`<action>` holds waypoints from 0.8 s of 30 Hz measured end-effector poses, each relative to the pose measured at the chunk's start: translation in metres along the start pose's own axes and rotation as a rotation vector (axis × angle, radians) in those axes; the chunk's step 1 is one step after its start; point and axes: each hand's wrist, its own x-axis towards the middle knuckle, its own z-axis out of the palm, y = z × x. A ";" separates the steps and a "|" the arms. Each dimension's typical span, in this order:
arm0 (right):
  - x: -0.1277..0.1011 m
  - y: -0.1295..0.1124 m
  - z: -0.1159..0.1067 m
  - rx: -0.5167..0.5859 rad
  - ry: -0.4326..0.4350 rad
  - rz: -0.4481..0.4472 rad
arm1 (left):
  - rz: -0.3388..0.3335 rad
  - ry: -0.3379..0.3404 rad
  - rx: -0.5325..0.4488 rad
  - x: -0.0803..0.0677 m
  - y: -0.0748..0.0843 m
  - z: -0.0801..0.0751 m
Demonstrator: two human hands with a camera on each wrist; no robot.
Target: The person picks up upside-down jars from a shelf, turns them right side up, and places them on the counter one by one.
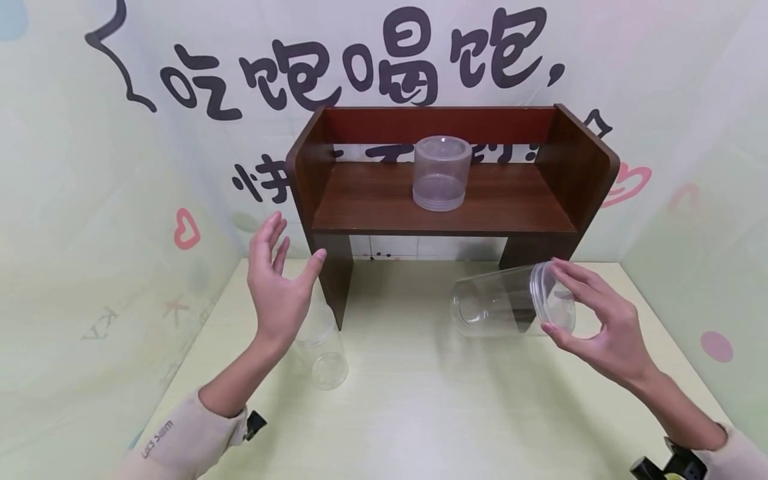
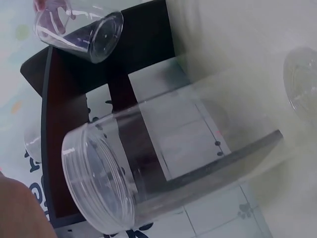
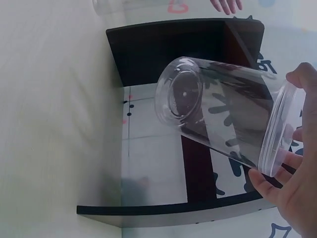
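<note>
My right hand (image 1: 609, 330) grips a tall clear plastic jar (image 1: 495, 303) around its lidded end, thumb below and fingers above. This jar lies tilted on its side in the air, its round base pointing left, in front of the shelf's right leg. My left hand (image 1: 277, 297) is raised at the left with fingers spread and nothing in its grasp. Below and behind it, another tall clear jar (image 1: 327, 357) stands on the table by the shelf's left leg, partly hidden by the hand. The left wrist view shows that jar's ridged lid (image 2: 99, 178) up close.
A dark brown wooden shelf (image 1: 372, 193) stands at the back of the pale table (image 1: 396, 413). On its board sits a short clear jar (image 1: 442, 177). A printed cloth backdrop (image 1: 108, 200) with black lettering hangs behind and along both sides.
</note>
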 end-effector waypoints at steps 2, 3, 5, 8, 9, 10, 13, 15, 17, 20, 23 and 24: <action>0.001 -0.001 -0.001 -0.035 -0.007 -0.011 | -0.034 -0.027 0.031 0.004 -0.004 -0.002; 0.001 -0.001 -0.002 -0.051 -0.010 -0.014 | -0.053 -0.041 0.040 0.005 -0.006 -0.003; 0.002 -0.001 -0.003 -0.072 -0.018 -0.020 | -0.088 -0.069 0.060 0.009 -0.009 -0.004; 0.002 -0.001 -0.005 -0.098 -0.042 -0.034 | -0.120 -0.110 0.114 0.013 -0.013 -0.005; 0.001 0.000 -0.006 -0.105 -0.053 -0.039 | -0.128 -0.121 0.130 0.014 -0.014 -0.005; 0.001 0.000 -0.006 -0.111 -0.062 -0.046 | -0.135 -0.131 0.146 0.015 -0.015 -0.005; 0.000 0.002 -0.009 -0.134 -0.089 -0.067 | -0.155 -0.162 0.180 0.018 -0.017 -0.005; 0.000 0.004 -0.012 -0.144 -0.109 -0.079 | -0.169 -0.178 0.182 0.019 -0.018 -0.005; -0.002 0.006 -0.015 -0.150 -0.135 -0.084 | -0.179 -0.191 0.187 0.020 -0.019 -0.004; -0.004 0.008 -0.020 -0.168 -0.185 -0.069 | -0.183 -0.197 0.190 0.021 -0.020 -0.004; -0.007 0.009 -0.024 -0.197 -0.225 -0.061 | -0.167 -0.192 0.194 0.022 -0.022 -0.003; -0.008 0.010 -0.026 -0.203 -0.235 -0.060 | -0.158 -0.189 0.197 0.022 -0.022 -0.002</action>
